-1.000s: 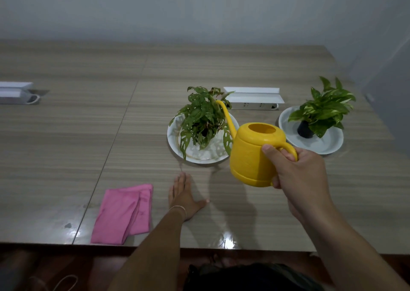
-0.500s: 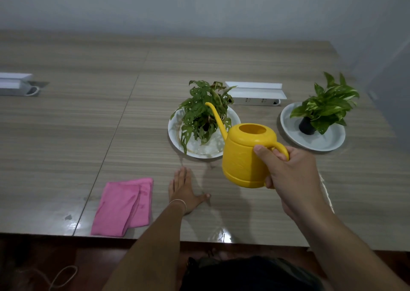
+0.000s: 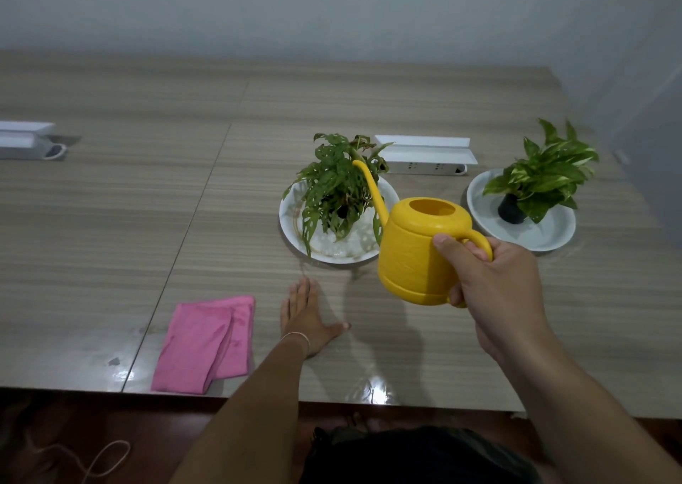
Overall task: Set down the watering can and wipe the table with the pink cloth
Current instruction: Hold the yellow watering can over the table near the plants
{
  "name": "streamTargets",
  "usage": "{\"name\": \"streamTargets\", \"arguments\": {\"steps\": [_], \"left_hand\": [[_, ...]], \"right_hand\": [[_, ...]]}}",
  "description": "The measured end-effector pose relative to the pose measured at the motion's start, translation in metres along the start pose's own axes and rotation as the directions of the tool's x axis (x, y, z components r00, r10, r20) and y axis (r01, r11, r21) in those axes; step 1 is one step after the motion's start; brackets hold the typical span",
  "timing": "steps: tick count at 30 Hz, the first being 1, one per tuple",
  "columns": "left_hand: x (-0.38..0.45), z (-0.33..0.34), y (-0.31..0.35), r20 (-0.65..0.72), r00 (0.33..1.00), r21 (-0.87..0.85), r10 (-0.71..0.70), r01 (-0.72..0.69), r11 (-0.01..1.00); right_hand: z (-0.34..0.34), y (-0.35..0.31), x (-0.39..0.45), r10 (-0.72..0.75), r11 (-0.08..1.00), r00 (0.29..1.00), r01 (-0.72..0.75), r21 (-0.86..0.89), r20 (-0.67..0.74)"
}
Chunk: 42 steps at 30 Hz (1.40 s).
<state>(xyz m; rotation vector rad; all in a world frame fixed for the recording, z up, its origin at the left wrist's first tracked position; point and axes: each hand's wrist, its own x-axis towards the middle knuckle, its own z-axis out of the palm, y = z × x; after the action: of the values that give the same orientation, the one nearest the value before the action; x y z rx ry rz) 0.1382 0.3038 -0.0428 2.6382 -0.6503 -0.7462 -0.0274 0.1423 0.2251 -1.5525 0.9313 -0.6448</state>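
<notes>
Yellow watering can (image 3: 417, 254) being held aloft by right hand (image 3: 494, 284) | left hand (image 3: 304, 317) resting flat on bench (image 3: 110, 225) | lower upright at 5 o'clock of fern plate (image 3: 291, 225), then take pink cloth (image 3: 206, 343)

One camera sits on the person's head. It looks forward and down at the worktop (image 3: 110, 225), close to its near edge. The wall fills the top of the frame, the person's arms the bottom.

Wood-grain table (image 3: 110, 225), pink cloth (image 3: 206, 343), two planted plates (image 3: 291, 221), left hand (image 3: 306, 313) flat.
</notes>
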Motion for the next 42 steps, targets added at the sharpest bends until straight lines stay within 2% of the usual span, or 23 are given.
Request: {"name": "streamTargets", "arguments": {"steps": [14,25,34,42], "left_hand": [[-0.001,-0.001,0.001,0.01,1.0,0.016,-0.006,0.006,1.0],[-0.002,-0.002,0.002,0.004,1.0,0.024,-0.007,0.006,1.0],[-0.002,-0.003,0.002,0.012,1.0,0.024,0.001,-0.001,1.0],[-0.001,-0.003,0.002,0.022,1.0,0.036,0.003,-0.004,0.999]], "right_hand": [[0.005,-0.005,0.003,-0.027,1.0,0.999,0.026,0.007,0.026],[-0.007,0.011,-0.002,0.019,1.0,1.0,-0.019,0.016,0.0],[0.008,0.006,0.004,-0.032,0.997,0.999,0.033,0.071,-0.005],[0.01,0.028,0.003,0.022,0.998,1.0,-0.023,0.057,0.009]]}}
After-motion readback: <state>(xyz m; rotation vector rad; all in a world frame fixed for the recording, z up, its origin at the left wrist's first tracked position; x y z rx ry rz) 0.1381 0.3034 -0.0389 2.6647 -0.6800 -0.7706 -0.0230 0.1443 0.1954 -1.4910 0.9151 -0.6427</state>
